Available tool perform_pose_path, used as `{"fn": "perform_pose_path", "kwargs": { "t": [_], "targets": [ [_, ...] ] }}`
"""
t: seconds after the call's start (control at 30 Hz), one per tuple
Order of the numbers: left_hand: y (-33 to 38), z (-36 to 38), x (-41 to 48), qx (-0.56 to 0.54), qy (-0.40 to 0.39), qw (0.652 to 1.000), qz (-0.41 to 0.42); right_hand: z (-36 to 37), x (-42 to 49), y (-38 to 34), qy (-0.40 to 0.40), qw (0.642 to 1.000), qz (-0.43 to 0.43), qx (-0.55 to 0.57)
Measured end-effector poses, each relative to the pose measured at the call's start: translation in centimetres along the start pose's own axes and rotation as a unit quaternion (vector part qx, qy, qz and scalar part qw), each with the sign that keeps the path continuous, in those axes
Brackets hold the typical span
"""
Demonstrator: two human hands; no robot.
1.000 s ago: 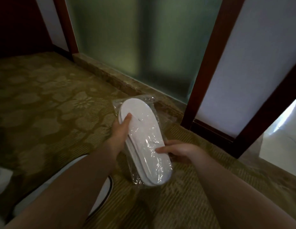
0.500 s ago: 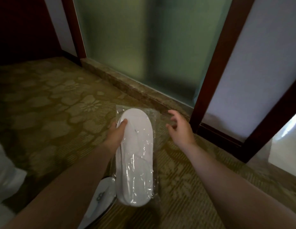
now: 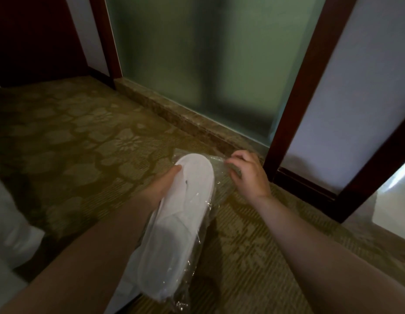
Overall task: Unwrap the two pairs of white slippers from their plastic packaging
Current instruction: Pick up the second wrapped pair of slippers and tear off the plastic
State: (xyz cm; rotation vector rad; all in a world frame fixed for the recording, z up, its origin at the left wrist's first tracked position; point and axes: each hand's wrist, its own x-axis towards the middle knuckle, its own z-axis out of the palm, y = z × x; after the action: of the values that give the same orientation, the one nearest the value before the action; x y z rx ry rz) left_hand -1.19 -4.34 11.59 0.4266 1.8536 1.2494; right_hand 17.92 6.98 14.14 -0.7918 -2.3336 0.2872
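A person's left hand (image 3: 161, 189) grips a pair of white slippers (image 3: 176, 227) still sealed in clear plastic wrap (image 3: 219, 162), held above the patterned carpet (image 3: 83, 155). The right hand (image 3: 249, 175) pinches the loose wrap at the far end, beside the toes. To open it cleanly, I would keep the slippers steady and pull that flap away, not downward.

Hotel-room look: patterned carpet (image 3: 88, 141), frosted glass panel (image 3: 197, 64) in dark wood frame (image 3: 294, 105), wrapped disposable slippers (image 3: 181, 214).
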Motion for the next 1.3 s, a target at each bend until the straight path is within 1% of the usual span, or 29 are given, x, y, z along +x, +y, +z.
{"fn": "perform_pose_path", "kwargs": {
  "t": [0.1, 0.17, 0.3, 0.4, 0.47, 0.57, 0.67, 0.77, 0.83, 0.97, 1.0, 1.03, 1.07, 1.1, 1.17, 1.23, 1.3],
  "targets": [
    [-0.4, -0.2, 0.1, 0.009, -0.002, 1.000, 0.003, 0.3, -0.1, 0.0, 0.004, 1.000, 0.005, 0.010],
    [-0.6, -0.1, 0.1, 0.018, 0.008, 1.000, 0.023, 0.5, 0.1, -0.1, 0.006, 0.999, 0.029, 0.029],
    [-0.5, 0.5, -0.3, 0.053, 0.025, 0.996, 0.068, 0.8, 0.4, -0.1, -0.006, 0.989, 0.105, 0.105],
    [-0.5, 0.9, -0.7, 0.095, 0.026, 0.990, 0.103, 0.7, 0.3, 0.2, 0.006, 0.968, 0.177, 0.177],
    [-0.4, 1.3, -0.9, 0.112, 0.018, 0.985, 0.132, 0.6, 0.6, 0.7, 0.035, 0.943, 0.241, 0.226],
    [-0.3, 1.6, -1.0, 0.123, 0.019, 0.980, 0.153, 0.5, 1.0, 1.5, 0.081, 0.893, 0.344, 0.279],
    [-0.3, 1.6, -1.1, 0.124, -0.006, 0.978, 0.169, 0.5, 0.7, 2.3, 0.088, 0.837, 0.439, 0.316],
    [-0.2, 1.6, -1.3, 0.119, -0.020, 0.976, 0.179, 0.7, 0.8, 3.0, 0.092, 0.784, 0.508, 0.344],
    [-0.1, 1.7, -1.2, 0.118, -0.010, 0.974, 0.192, 0.9, 1.1, 3.2, 0.088, 0.767, 0.539, 0.337],
    [0.0, 1.8, -1.3, 0.114, -0.013, 0.973, 0.200, 1.4, 1.1, 3.8, 0.050, 0.753, 0.581, 0.305],
    [-0.1, 1.8, -1.3, 0.113, -0.014, 0.973, 0.199, 1.5, 1.0, 3.7, 0.036, 0.753, 0.586, 0.299],
    [-0.2, 1.7, -1.2, 0.112, -0.016, 0.974, 0.197, 1.5, 1.0, 3.7, 0.028, 0.761, 0.582, 0.284],
    [-0.4, 1.5, -1.1, 0.113, -0.020, 0.974, 0.195, 1.6, 0.9, 3.7, 0.022, 0.783, 0.567, 0.254],
    [-0.6, 1.4, -1.0, 0.114, -0.025, 0.974, 0.192, 1.5, 0.8, 3.7, 0.013, 0.815, 0.540, 0.212],
    [-0.9, 1.1, -0.8, 0.123, -0.025, 0.974, 0.190, 0.9, 0.5, 3.2, 0.011, 0.877, 0.458, 0.141],
    [-1.3, 0.8, -0.5, 0.143, -0.021, 0.970, 0.196, 0.4, 0.4, 2.6, 0.017, 0.911, 0.386, 0.145],
    [-1.5, 0.6, -0.3, 0.163, -0.020, 0.967, 0.195, 0.4, 0.5, 2.2, 0.003, 0.926, 0.326, 0.189]
  ]
}}
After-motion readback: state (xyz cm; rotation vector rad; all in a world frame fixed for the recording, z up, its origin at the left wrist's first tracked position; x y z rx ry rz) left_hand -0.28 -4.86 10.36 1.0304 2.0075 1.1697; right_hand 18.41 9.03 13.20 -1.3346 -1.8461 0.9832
